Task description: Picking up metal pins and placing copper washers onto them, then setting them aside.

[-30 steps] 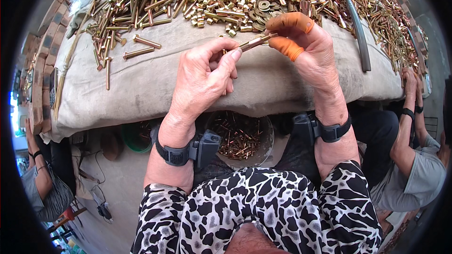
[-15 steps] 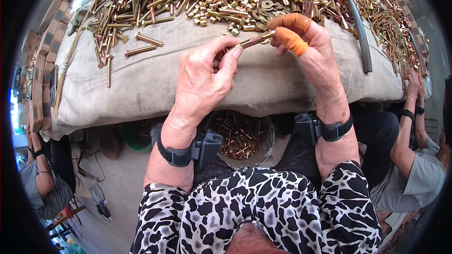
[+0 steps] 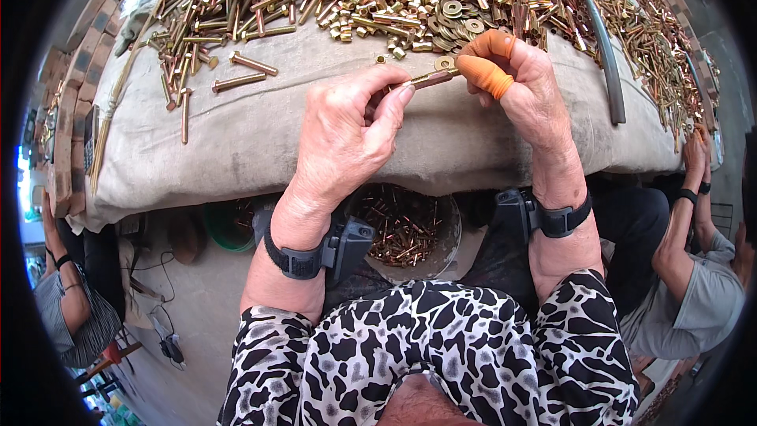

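Above the cloth-covered table edge I hold a brass-coloured threaded bolt with a sleeve (image 3: pixel 432 80) between both hands, lying nearly level. My left hand (image 3: pixel 347 130) pinches its left end between thumb and fingers, which hide that end. At the other end, the thumb and forefinger of my right hand (image 3: pixel 532 99), covered by orange finger cots (image 3: pixel 487 75), are closed on its tip. Just beyond them lie flat washers (image 3: pixel 453 28), short sleeves (image 3: pixel 363 12) and a heap of bolts (image 3: pixel 260 0). Several loose bolts (image 3: pixel 240 81) rest on the cloth to the left.
The beige cloth (image 3: pixel 236 142) drapes over the table's front edge. Below stands a bucket (image 3: pixel 449 225) of metal parts, with a green basin (image 3: pixel 225 229) to its left. A dark tube (image 3: pixel 603 47) lies across the right side. Other people sit at left and right (image 3: pixel 694 284).
My right thumb and forefinger have drawn closer together at the bolt's end. The bolt has shifted slightly down and right in view. My left hand keeps its pinch.
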The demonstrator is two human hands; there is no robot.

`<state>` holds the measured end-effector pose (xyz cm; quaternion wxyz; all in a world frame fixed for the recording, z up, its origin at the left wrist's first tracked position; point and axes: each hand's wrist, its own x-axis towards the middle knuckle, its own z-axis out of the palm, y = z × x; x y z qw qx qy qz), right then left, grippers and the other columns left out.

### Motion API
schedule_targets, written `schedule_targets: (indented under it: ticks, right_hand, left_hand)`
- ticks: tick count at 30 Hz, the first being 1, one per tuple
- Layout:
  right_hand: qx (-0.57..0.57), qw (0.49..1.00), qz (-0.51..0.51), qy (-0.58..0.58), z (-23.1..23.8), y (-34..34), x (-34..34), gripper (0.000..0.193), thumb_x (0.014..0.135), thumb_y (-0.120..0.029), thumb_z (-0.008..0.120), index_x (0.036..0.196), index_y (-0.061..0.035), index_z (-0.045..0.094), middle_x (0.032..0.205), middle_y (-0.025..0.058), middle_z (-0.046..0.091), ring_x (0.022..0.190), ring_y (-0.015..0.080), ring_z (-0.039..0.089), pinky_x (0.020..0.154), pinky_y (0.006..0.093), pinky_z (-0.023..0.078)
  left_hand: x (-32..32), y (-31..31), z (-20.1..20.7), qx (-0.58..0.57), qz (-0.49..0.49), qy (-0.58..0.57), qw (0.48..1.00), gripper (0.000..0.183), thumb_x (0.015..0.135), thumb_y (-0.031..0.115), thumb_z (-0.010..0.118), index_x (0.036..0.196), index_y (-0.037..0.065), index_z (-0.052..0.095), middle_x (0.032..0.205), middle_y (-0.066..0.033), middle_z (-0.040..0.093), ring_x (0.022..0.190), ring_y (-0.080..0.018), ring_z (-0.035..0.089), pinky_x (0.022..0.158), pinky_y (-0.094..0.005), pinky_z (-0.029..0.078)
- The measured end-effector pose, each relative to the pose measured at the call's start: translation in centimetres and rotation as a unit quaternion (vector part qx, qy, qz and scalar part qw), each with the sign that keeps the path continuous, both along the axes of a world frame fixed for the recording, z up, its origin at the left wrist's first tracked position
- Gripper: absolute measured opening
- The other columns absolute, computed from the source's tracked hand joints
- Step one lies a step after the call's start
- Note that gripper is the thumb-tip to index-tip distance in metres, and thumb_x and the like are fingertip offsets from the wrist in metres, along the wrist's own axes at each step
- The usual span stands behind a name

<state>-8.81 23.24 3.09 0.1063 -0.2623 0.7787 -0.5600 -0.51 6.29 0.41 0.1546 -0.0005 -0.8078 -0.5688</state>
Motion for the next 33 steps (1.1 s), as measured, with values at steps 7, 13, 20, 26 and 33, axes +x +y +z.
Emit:
schedule_targets:
  ticks: [7, 13, 20, 26, 33]
  right_hand:
    - [0.025, 0.998, 0.000, -0.062, 0.2, -0.3, 0.1, 0.013, 0.079, -0.014, 0.060, 0.084, -0.0025, 0.058, 0.062, -0.0010, 0.052, 0.056, 0.0054, 0.047, 0.051, 0.0197, 0.039]
    - [-0.168, 0.986, 0.018, -0.015, -1.1, -0.9, 0.3, 0.016, 0.079, -0.012, 0.059, 0.091, -0.0019, 0.057, 0.070, 0.0002, 0.055, 0.059, 0.0062, 0.050, 0.053, 0.0192, 0.041]
    - [0.001, 0.999, 0.021, -0.047, -0.2, -0.1, -0.1, 0.016, 0.079, -0.013, 0.060, 0.091, -0.0033, 0.058, 0.073, -0.0003, 0.055, 0.063, 0.0053, 0.049, 0.055, 0.0177, 0.040]
    - [-0.139, 0.990, 0.012, 0.016, -1.3, -0.9, 0.1, 0.015, 0.080, -0.016, 0.058, 0.086, -0.0026, 0.059, 0.069, -0.0006, 0.055, 0.061, 0.0057, 0.049, 0.054, 0.0180, 0.040]
    - [0.027, 1.000, -0.002, 0.007, -0.3, -0.4, 0.2, 0.012, 0.077, -0.008, 0.061, 0.086, -0.0007, 0.059, 0.071, -0.0001, 0.056, 0.063, 0.0074, 0.051, 0.058, 0.0196, 0.042]
  left_hand:
    - [0.0, 0.0, -0.1, -0.011, 0.012, 0.026, 1.000, 0.010, 0.077, 0.007, 0.057, 0.084, 0.000, 0.059, 0.053, -0.0046, 0.052, 0.044, -0.0082, 0.049, 0.042, -0.0232, 0.039]
    - [0.2, -0.3, 0.7, 0.137, -0.014, -0.079, 0.987, 0.012, 0.080, 0.009, 0.055, 0.085, -0.002, 0.058, 0.053, -0.0017, 0.052, 0.040, -0.0054, 0.048, 0.038, -0.0202, 0.039]
    - [0.4, -0.2, 0.7, 0.068, -0.020, -0.052, 0.996, 0.013, 0.081, 0.010, 0.054, 0.085, -0.001, 0.058, 0.054, -0.0030, 0.053, 0.041, -0.0057, 0.049, 0.038, -0.0190, 0.038]
    - [0.1, -0.4, 0.6, 0.136, -0.023, -0.087, 0.987, 0.013, 0.081, 0.010, 0.054, 0.085, -0.001, 0.058, 0.055, -0.0033, 0.053, 0.041, -0.0059, 0.049, 0.037, -0.0195, 0.038]
    - [0.3, -0.2, 0.9, 0.111, -0.038, -0.085, 0.989, 0.013, 0.081, 0.010, 0.054, 0.086, -0.001, 0.058, 0.055, -0.0026, 0.052, 0.041, -0.0057, 0.048, 0.037, -0.0192, 0.038]
